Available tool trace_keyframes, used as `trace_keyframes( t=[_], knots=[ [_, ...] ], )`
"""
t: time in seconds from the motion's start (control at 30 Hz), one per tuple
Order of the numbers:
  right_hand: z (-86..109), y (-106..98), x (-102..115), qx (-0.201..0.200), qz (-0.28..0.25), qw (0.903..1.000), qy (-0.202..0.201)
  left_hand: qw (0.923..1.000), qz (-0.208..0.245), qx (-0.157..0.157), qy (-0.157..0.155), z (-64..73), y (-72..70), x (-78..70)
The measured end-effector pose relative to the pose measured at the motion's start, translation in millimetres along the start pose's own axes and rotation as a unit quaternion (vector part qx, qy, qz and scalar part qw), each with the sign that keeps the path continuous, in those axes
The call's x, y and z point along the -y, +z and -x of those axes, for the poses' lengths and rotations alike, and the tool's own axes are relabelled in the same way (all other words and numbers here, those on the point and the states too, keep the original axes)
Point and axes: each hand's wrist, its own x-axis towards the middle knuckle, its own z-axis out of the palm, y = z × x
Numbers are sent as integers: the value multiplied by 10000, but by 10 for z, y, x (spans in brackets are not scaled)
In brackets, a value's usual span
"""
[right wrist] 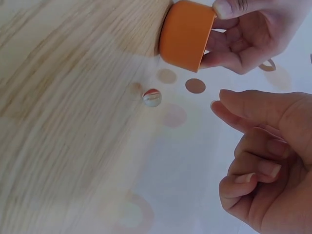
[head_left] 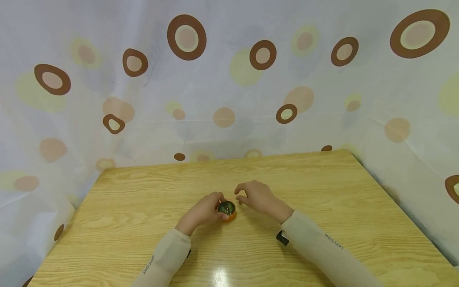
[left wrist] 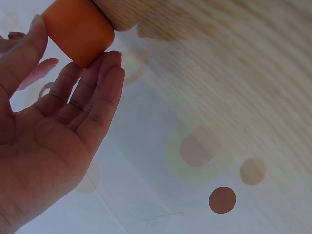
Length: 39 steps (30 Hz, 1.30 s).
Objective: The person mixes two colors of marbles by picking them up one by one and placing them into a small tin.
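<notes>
A small orange cup [head_left: 231, 217] stands on the wooden table, and dark, glassy round things, apparently marbles [head_left: 226, 208], lie in it. My left hand [head_left: 205, 210] grips the cup from the left side, thumb on the near side and fingers on the far side. In the right wrist view, a clear marble [right wrist: 152, 97] with red and white streaks rests on the table beside the orange cup [right wrist: 186, 35]. Just right of the cup, my right hand [head_left: 259, 196] hovers above the table with thumb and forefinger apart. It holds nothing; its other fingers are loosely curled.
The wooden table [head_left: 143, 191] spreads out around both hands. A pale cloth [head_left: 215, 91] with brown rings and dots hangs behind it and along both sides. A dark strap [head_left: 282, 238] shows at the right sleeve.
</notes>
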Motion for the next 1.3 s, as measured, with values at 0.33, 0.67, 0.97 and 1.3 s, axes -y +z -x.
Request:
trace_keyframes(
  t=[0.33, 0.67, 0.97, 1.3],
  knots=[
    [-13, 5, -67, 64, -26, 9998, 195, 10000, -20, -38, 66, -2, -13, 0],
    [-33, 86, -143, 11, 13, 9997, 253, 9999, -3, -45, 119, 14, -18, -16],
    [-70, 156, -180, 297, 97, 9988, 381, 9998, -102, -88, 161, 8, -7, -14],
    [-65, 194, -160, 478, 11, 9980, 424, 9998, -16, -61, 206, 9, -16, -21]
  ],
)
